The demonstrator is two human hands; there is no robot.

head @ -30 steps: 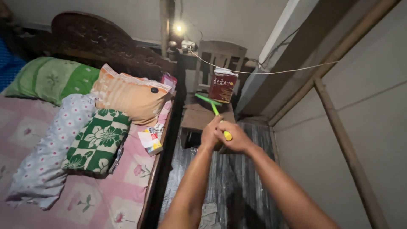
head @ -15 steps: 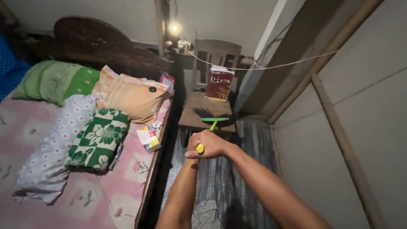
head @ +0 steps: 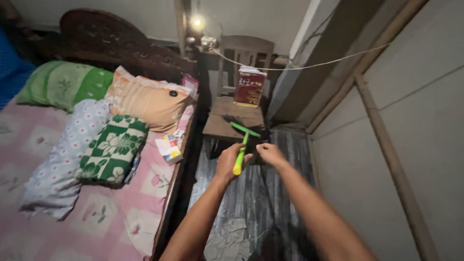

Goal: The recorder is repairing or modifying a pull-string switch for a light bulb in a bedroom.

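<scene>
My left hand [head: 231, 161] now grips the green-and-yellow plastic broom handle [head: 240, 155] alone; my right hand [head: 271, 154] has let go, loosely curled, beside the wooden chair's [head: 232, 126] front edge.

A T-shaped tool of smooth green and yellow plastic [head: 240, 147], slightly glossy along its handle, is gripped in the left hand [head: 228, 160]. Just beyond the tool, a plain brown wooden chair [head: 237, 104] with a dull, worn finish is seen, and on its seat a dark red carton of glossy printed card [head: 249, 87] is stood. Below the tool, the grey floor [head: 251, 203] looks rough and streaked, with a crumpled matt cloth [head: 231, 239] lying on it. Left of the tool, a pink flowered cotton bedsheet [head: 121, 222], soft matt cloth pillows [head: 113, 147] and a dark carved wooden headboard [head: 116, 41] of faint sheen are shown.
</scene>
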